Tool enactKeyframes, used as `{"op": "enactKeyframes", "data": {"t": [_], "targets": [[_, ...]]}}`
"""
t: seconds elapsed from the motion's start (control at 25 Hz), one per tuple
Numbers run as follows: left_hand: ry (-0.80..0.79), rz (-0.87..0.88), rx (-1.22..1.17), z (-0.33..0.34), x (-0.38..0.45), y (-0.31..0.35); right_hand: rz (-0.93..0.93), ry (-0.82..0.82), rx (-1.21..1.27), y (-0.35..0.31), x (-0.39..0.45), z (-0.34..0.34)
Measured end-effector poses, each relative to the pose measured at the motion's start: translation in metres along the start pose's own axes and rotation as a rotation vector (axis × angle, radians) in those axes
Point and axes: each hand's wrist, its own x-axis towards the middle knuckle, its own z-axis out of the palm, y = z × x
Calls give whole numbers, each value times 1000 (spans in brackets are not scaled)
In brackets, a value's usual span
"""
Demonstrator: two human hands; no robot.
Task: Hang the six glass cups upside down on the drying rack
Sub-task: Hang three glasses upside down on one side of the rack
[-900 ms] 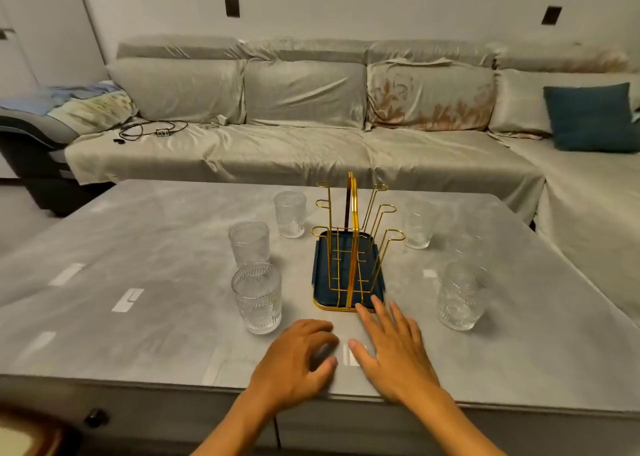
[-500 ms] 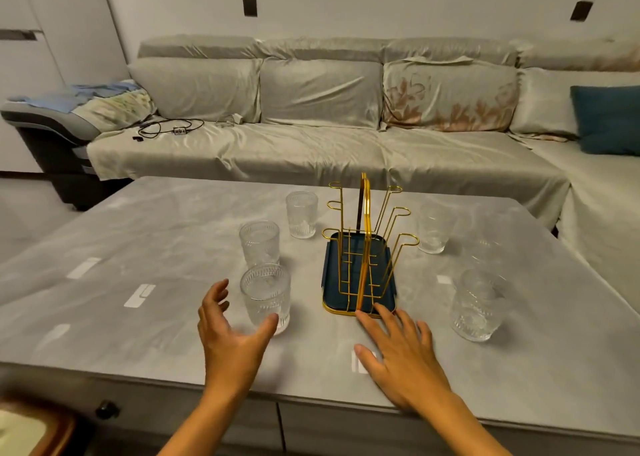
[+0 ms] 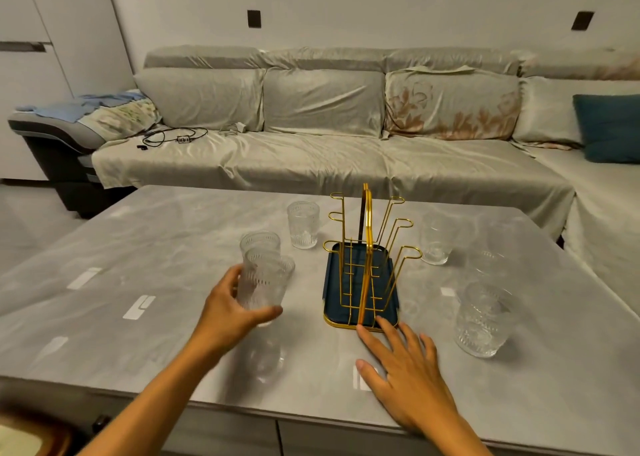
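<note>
Change: near cup (image 3: 264, 284) left of rack (image 3: 363, 268) now gripped by left hand (image 3: 231, 311), tilted, seemingly lifted | right hand (image 3: 407, 374) spread flat on bench (image 3: 156, 334), fingertips at rack | pegs bare; first hang pending.

Grey marbled table (image 3: 173, 247) fills foreground, glossy, white tape marks near left edge. Beyond far edge: long L-shaped sofa (image 3: 311, 164) under pale grey-green cover, wrapping past far right corner. Back cushions plain, one with faded rust floral print (image 3: 450, 105). Teal pillow (image 3: 609, 126) at right. Black cable (image 3: 173, 136) on left seat. Crumpled blue blanket (image 3: 86, 105) on dark armrest. White wall (image 3: 381, 12), two dark square plates. Soft indoor light.
</note>
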Motion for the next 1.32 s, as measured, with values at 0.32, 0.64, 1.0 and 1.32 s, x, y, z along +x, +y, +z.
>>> {"op": "enactKeyframes", "data": {"t": [0.32,0.64,1.0,1.32], "targets": [[-60,233,60,-44,55,140,17,9,11,0,2,3],[-97,338,215,-2,66,153,26,28,52,0,3,4],[-70,333,296,37,64,120,33,28,60,1,5,7],[-97,300,309,60,65,106,38,27,66,1,5,8]]}}
